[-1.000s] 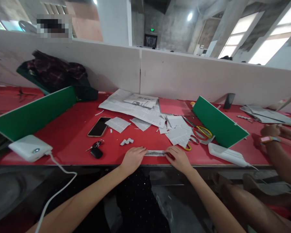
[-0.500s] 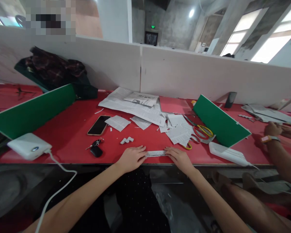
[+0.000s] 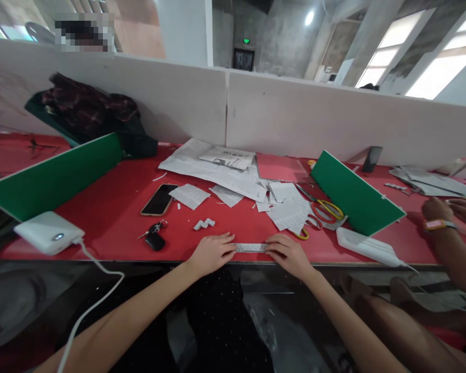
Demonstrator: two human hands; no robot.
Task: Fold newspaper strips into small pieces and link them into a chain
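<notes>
A narrow strip of printed paper (image 3: 251,247) lies flat along the front edge of the red table (image 3: 112,217). My left hand (image 3: 213,252) presses on the strip's left end with fingers curled down. At the strip's right end my right hand (image 3: 290,254) pinches it against the table. Several small folded paper pieces (image 3: 203,224) sit just behind my left hand. Cut sheets of paper (image 3: 287,210) and scissors with red and yellow handles (image 3: 322,210) lie behind my right hand.
A phone (image 3: 159,199), keys (image 3: 154,235) and a white power bank (image 3: 48,232) with a cable lie to the left. Green dividers (image 3: 355,197) stand on both sides. Newspaper sheets (image 3: 217,168) are at the back. Another person's hand (image 3: 437,210) rests at the right.
Both hands stay on the strip's ends with only slight shifts; the strip has been pressed flatter against the table's front edge.
</notes>
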